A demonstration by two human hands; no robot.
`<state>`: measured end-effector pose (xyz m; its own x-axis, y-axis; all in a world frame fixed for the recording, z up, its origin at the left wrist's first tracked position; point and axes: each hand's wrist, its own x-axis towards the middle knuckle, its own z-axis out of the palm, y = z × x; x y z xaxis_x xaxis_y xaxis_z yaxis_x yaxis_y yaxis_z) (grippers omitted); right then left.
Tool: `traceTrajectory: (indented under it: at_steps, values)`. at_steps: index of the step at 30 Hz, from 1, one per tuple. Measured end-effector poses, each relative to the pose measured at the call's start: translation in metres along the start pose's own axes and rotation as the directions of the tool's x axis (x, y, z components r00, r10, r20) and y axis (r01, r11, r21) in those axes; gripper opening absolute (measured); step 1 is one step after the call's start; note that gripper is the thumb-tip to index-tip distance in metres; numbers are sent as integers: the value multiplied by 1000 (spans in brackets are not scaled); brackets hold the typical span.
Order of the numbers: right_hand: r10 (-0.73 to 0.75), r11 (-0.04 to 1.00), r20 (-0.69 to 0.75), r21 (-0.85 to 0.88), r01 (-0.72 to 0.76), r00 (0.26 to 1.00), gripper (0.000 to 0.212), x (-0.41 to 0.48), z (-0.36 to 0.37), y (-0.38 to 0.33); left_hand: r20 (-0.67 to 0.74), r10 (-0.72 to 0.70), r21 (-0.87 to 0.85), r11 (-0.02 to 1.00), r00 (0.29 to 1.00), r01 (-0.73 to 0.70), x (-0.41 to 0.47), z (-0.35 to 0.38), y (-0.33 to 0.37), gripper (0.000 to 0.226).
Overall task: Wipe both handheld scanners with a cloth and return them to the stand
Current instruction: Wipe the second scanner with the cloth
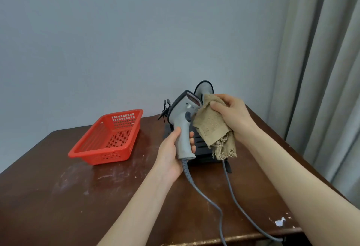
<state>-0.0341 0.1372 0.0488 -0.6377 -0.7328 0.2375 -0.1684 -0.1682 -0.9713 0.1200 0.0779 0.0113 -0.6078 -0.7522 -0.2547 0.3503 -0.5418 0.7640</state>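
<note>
My left hand (171,152) grips the handle of a grey handheld scanner (183,121), held upright above the table with its red scan window facing right. My right hand (231,115) holds a tan frayed cloth (213,128) pressed against the scanner's head and trigger side. Behind them stands the black stand (202,146), mostly hidden. The top of a second scanner (204,87) shows behind the cloth, seemingly resting in the stand. Two grey cables (228,183) run from the scanners toward the table's front edge.
An empty red plastic basket (109,138) sits on the brown wooden table (58,197) to the left. A small black clip-like item (165,107) is behind the stand. A wall is close behind, and grey curtains (321,70) hang at the right.
</note>
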Motion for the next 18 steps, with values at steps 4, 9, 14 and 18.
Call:
traceTrajectory:
  at_steps: [4,9,14,18]
  values:
    - [-15,1000,55,6,15,998,14,-1,5,-3,108,-70,53,997,992,65,0,9,-1,27]
    - [-26,999,91,-32,29,996,15,-4,-3,-7,69,-92,117,990,993,83,6,24,4,34]
    - [-129,979,32,-154,132,991,19,-2,-15,-14,61,-125,91,989,990,119,16,26,-2,62]
    - [-293,883,-11,-385,267,956,24,-2,-23,-24,108,-140,79,988,984,132,22,25,-7,63]
